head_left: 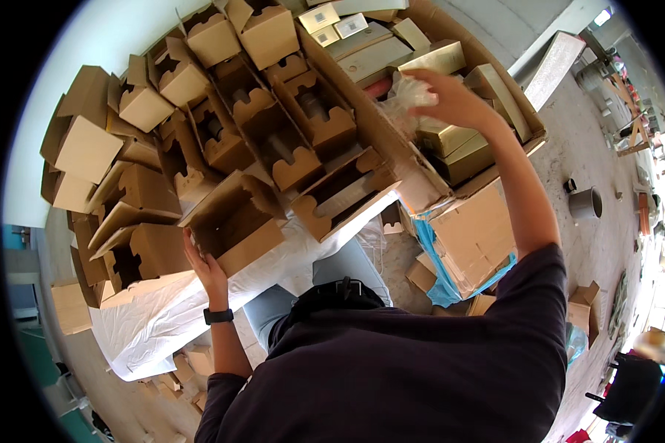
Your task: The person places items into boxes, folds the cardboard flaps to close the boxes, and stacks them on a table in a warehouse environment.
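Note:
My left hand [210, 273] grips the near left corner of an open brown cardboard box [251, 249] at the table's near edge. The fingers lie along its side and the thumb is by its front wall. The inside of this box looks bare. At the right, my right hand [454, 103] reaches over a large carton [427, 184], its fingers curled around a crumpled clear plastic bag [411, 94]. Gold-coloured boxes [448, 136] lie in the carton below that hand. Several open brown boxes with notched inserts [277, 151] stand left of the carton, some with grey cylindrical things inside.
White sheeting [144, 321] hangs over the table's near edge. Below the large carton stands another cardboard box [474, 236] with blue plastic [437, 273] around it. Small boxes [188, 365] lie on the floor at lower left. A grey bucket [585, 204] stands on the floor at right.

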`<state>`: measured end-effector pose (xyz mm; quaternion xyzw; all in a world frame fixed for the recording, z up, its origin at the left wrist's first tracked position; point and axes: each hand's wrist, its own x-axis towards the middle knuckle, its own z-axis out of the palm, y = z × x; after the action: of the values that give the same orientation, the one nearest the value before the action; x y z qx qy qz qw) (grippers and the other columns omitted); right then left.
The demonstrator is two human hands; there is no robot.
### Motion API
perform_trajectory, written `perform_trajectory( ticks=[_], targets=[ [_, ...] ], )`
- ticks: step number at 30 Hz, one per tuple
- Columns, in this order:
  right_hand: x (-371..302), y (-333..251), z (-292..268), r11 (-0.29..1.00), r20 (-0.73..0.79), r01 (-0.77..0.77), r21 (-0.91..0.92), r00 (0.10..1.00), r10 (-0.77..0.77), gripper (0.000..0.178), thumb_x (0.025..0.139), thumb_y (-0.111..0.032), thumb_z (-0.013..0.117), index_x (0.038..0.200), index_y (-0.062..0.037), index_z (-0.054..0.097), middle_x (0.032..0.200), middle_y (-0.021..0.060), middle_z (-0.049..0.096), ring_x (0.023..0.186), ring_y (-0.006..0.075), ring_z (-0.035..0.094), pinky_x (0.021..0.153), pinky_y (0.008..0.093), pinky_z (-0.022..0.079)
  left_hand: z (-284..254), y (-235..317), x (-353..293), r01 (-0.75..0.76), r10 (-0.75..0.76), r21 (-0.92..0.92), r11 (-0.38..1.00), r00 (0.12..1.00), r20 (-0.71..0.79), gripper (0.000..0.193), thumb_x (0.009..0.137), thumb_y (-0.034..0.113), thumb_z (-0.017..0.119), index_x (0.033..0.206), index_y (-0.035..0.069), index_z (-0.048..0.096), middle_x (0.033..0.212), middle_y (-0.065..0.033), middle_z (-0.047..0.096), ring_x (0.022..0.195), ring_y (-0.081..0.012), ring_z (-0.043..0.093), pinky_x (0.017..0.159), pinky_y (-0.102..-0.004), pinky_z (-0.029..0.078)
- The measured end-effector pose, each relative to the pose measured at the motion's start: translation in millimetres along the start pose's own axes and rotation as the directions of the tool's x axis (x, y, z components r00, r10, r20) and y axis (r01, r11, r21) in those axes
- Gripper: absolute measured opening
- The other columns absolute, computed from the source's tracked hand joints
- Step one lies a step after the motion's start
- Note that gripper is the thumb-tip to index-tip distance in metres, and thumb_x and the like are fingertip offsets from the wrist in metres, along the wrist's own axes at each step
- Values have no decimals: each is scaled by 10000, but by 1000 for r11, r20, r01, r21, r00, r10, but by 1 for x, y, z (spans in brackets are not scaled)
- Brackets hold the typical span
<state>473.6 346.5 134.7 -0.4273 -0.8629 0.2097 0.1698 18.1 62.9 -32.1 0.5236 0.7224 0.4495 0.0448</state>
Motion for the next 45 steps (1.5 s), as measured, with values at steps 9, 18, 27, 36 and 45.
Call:
perform_trajectory(
  ticks=[9, 18, 27, 36, 45],
  targets=[
    [54, 51, 42, 692, 272, 300, -657, 950, -153, 287, 773, -210, 662, 1059, -187, 668, 1148, 53, 627, 1113, 201, 606, 1006, 505, 426, -2, 13, -13, 12, -13, 54, 998, 1000, 27, 720, 813, -60, 333, 1515, 45, 209, 1525, -186, 270, 1417, -333, 261, 1171, -431, 186],
    [62, 88, 36, 627, -259, -41, -778, 930, -260, 98, 749, -150, 653, 841, -161, 685, 912, 33, 631, 941, 207, 641, 759, 356, 501, -1, 10, -9, 27, -31, 99, 995, 999, 33, 719, 824, -57, 332, 1522, 52, 195, 1535, -182, 257, 1429, -330, 246, 1170, -441, 175],
    [61, 65, 3, 966, -263, -251, -66, 938, 226, 368, 828, -426, 702, 998, -101, 721, 1003, 91, 647, 856, 297, 657, 735, 388, 529, -1, 12, -5, 62, -64, 109, 992, 998, 21, 726, 808, -91, 324, 1514, 44, 219, 1522, -187, 295, 1422, -328, 268, 1167, -424, 173],
    [69, 72, 1, 996, -551, 88, 13, 832, -66, 173, 720, -127, 686, 735, -8, 561, 1062, 131, 637, 880, 321, 639, 749, 370, 515, 1, 7, -1, 72, -74, 98, 993, 997, 17, 726, 784, -86, 327, 1499, 30, 267, 1505, -191, 335, 1409, -329, 296, 1167, -422, 182],
    [68, 66, 14, 967, 535, -78, 241, 842, -66, 477, 734, -397, 763, 1090, -99, 650, 1267, 104, 609, 1240, 269, 510, 1005, 415, 382, 1, 4, -4, 75, -75, 110, 991, 997, -5, 743, 763, -99, 323, 1495, 23, 274, 1497, -192, 355, 1396, -334, 312, 1169, -423, 170]
  ],
)
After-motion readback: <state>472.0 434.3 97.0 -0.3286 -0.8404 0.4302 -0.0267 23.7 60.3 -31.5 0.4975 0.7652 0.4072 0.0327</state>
